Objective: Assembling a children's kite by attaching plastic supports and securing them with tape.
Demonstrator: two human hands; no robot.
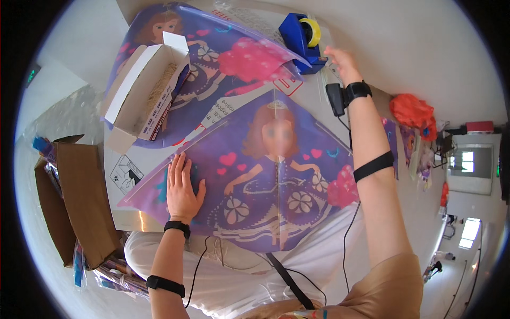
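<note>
A purple kite sheet (pixel 265 175) printed with a princess figure, pink hearts and white flowers lies before me, its lower end over my lap. My left hand (pixel 183 194) rests flat on its left side, fingers stretched. My right hand (pixel 344 63) is raised beside the blue tape dispenser (pixel 297 34), which carries a yellow-rimmed roll. Its fingers are partly extended and apart; no strip of tape can be made out in them. A second, similar purple sheet (pixel 212 66) lies farther back, partly beneath an open white carton (pixel 125 101) holding thin tan pieces.
The sheets lie on a white printed board (pixel 122 196). At the left stands an open brown cardboard box (pixel 87 202), with wrapped bundles (pixel 122 276) beside it. A red plastic bag (pixel 413 111) is at the right. Black cables (pixel 348 244) run near my arms.
</note>
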